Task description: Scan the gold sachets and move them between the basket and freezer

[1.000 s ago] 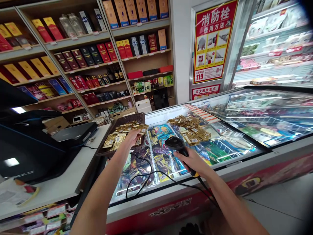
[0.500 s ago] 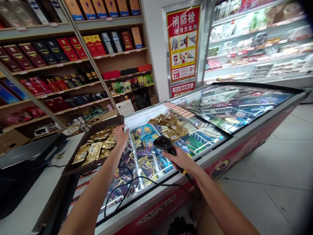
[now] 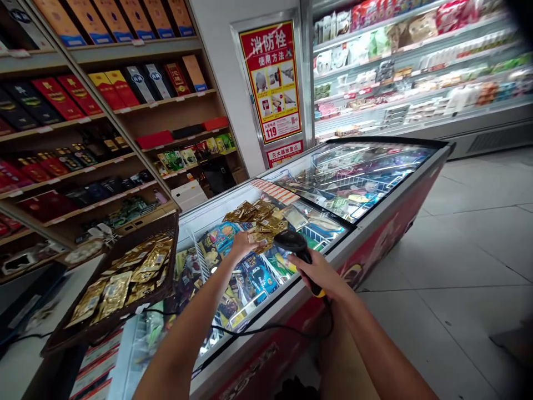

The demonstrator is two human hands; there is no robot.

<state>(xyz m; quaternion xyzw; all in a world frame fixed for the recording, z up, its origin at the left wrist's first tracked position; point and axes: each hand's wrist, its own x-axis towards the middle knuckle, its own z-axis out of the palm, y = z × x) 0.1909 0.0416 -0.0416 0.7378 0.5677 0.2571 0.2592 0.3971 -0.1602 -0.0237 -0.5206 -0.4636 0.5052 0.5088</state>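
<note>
My right hand (image 3: 318, 272) is wrapped around the handle of a black barcode scanner (image 3: 291, 242), whose head points left towards the packets. The fingers of my left hand (image 3: 242, 245) are closed on the edge of a gold foil packet (image 3: 261, 238), at the near side of a loose pile of gold packets (image 3: 266, 214). That pile lies on the glass top of a chest freezer (image 3: 320, 333). To the left, a dark brown woven basket (image 3: 172, 233) holds several more gold packets (image 3: 114, 293). My fingertips are partly hidden.
The scanner's black cable (image 3: 266, 332) loops across the freezer's front edge. Colourful frozen goods (image 3: 258, 272) show beneath the glass. Shelves of boxed bottles (image 3: 150, 83) stand at the back left, and a lit refrigerated display (image 3: 387, 83) at the back right.
My left hand has moved from the basket's right edge to the pile of gold packets. My right hand still holds the scanner, now close to the left hand. The view has turned right.
</note>
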